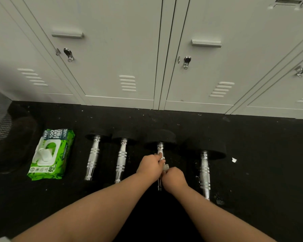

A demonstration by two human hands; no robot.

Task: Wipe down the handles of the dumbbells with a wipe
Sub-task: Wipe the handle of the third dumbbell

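Observation:
Several dumbbells with chrome handles and black ends lie side by side on the black floor: one at the left, a second, a third and one at the right. My left hand grips the third dumbbell's handle near its far end. My right hand is closed around the same handle closer to me, with a white wipe showing between the two hands. Most of that handle is hidden under my hands.
A green pack of wipes lies on the floor left of the dumbbells, its lid flipped up. Pale grey lockers stand right behind the dumbbells. A white scrap lies on the floor at the right.

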